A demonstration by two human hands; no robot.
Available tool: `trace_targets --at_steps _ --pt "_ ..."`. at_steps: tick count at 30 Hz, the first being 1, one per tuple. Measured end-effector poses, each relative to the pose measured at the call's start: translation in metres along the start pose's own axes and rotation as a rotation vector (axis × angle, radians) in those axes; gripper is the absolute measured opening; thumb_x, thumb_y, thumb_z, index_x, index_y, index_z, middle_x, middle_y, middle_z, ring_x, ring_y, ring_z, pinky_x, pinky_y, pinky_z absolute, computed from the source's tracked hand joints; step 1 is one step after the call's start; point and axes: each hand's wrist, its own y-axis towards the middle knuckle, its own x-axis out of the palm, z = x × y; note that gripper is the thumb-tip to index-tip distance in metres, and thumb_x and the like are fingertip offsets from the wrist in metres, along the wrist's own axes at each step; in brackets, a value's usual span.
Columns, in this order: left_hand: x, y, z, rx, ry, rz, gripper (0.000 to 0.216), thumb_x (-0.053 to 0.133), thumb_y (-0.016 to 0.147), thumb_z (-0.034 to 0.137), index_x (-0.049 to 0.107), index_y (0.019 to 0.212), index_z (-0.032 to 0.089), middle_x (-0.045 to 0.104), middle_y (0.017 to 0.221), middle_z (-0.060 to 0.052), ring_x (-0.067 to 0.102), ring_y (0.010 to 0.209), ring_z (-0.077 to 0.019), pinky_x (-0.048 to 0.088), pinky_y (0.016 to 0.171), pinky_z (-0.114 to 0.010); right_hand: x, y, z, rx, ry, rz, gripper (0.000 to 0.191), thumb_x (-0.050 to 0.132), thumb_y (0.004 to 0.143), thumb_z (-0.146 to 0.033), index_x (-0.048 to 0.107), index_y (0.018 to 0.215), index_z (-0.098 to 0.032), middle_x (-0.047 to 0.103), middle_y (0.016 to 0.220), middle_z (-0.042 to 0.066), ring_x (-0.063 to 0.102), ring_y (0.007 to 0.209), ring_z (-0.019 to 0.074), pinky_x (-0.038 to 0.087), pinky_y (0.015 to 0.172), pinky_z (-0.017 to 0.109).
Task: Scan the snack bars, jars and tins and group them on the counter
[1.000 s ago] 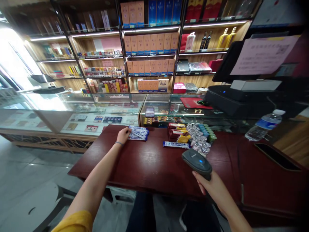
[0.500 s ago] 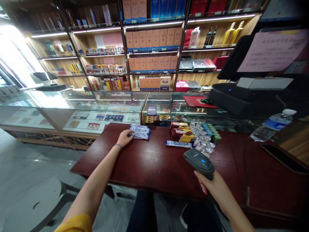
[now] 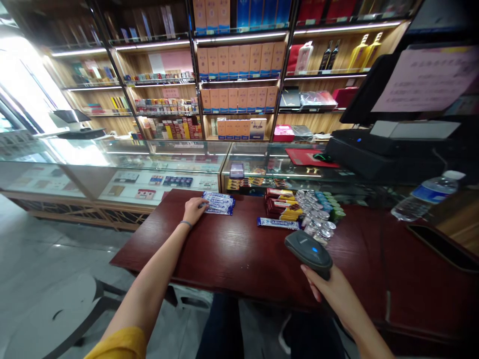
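Note:
My left hand reaches across the dark red wooden table and its fingers are closed on the near end of a small stack of blue-and-white candy bars lying at the far left of the table. My right hand grips a black barcode scanner with a blue light, held above the table's near edge and aimed forward. A single blue bar lies ahead of the scanner.
Red and yellow chocolate bars and several small round tins sit mid-table. A water bottle, a phone and a till with screen stand right. Glass counters and stocked shelves lie behind.
The view has shifted slightly. My left hand has settled lower onto the blue-and-white bars. The scanner stays almost where it was.

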Motion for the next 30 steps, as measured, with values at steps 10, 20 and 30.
trace_targets --at_steps 10,20,30 --pt "0.006 0.0 0.013 -0.136 0.102 -0.045 0.015 0.071 0.084 0.039 0.076 0.093 0.028 0.075 0.11 -0.004 0.064 0.113 -0.0283 0.044 0.099 -0.041 -0.006 0.001 0.003 0.0 0.04 -0.006 0.033 0.068 0.079 -0.052 0.054 0.086 -0.023 0.049 0.036 -0.009 0.044 0.032 0.0137 0.035 0.041 0.025" --pt "0.001 -0.002 0.017 -0.086 0.061 0.071 0.021 0.073 0.082 0.042 0.077 0.098 0.027 0.074 0.117 -0.007 0.064 0.116 -0.0293 0.045 0.106 -0.044 -0.019 -0.007 -0.001 -0.01 0.087 0.051 0.034 0.07 0.08 -0.052 0.055 0.086 -0.022 0.05 0.04 -0.008 0.045 0.034 0.0128 0.035 0.04 0.024" --pt "0.032 -0.012 0.106 0.135 -0.19 0.009 0.022 0.061 0.093 0.037 0.071 0.108 0.024 0.071 0.114 -0.008 0.064 0.112 -0.0251 0.049 0.105 -0.042 -0.042 -0.016 0.004 -0.056 0.159 0.125 0.039 0.074 0.077 -0.056 0.055 0.079 -0.022 0.051 0.044 -0.008 0.044 0.032 0.0116 0.033 0.037 0.023"
